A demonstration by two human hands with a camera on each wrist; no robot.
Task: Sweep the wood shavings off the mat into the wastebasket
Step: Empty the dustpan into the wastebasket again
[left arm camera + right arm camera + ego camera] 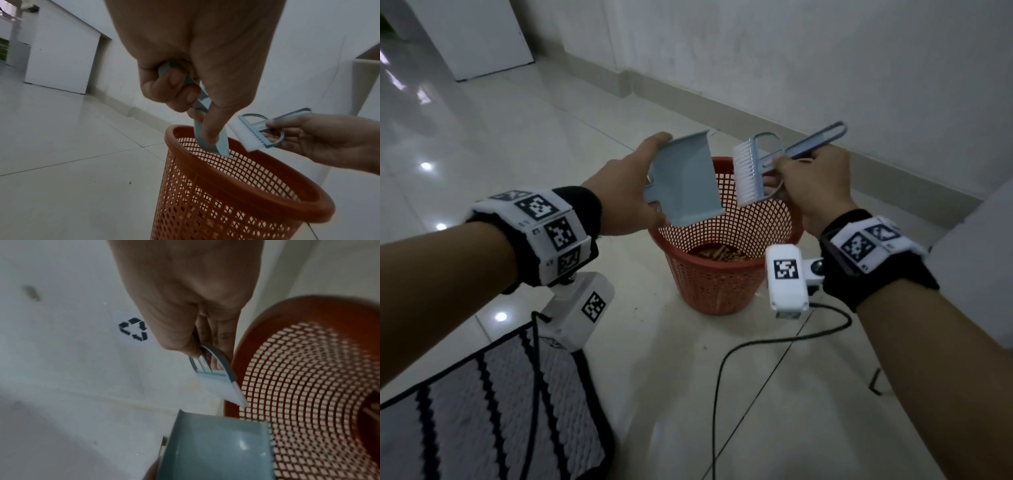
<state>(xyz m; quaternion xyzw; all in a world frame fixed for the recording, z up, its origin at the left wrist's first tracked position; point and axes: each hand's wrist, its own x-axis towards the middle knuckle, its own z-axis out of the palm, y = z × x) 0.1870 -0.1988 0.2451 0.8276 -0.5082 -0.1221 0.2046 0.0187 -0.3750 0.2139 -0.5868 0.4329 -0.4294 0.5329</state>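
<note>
Glossy tiled floor, white walls; left hand gripping dustpan, right hand pinching brush over wastebasket beyond mat corner

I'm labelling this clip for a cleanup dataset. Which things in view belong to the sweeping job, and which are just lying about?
Part of the job:
- grey-blue plastic dustpan, held by left hand
- white-bristled hand brush, held by right hand
- orange mesh wastebasket
- brown wood shavings inside it
- grey-and-black striped mat

Lying about:
- black cable on the tiled floor

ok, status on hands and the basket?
Left hand holds dustpan tipped over wastebasket. Right hand holds brush. Shavings in basket. Nothing blocking.
</note>
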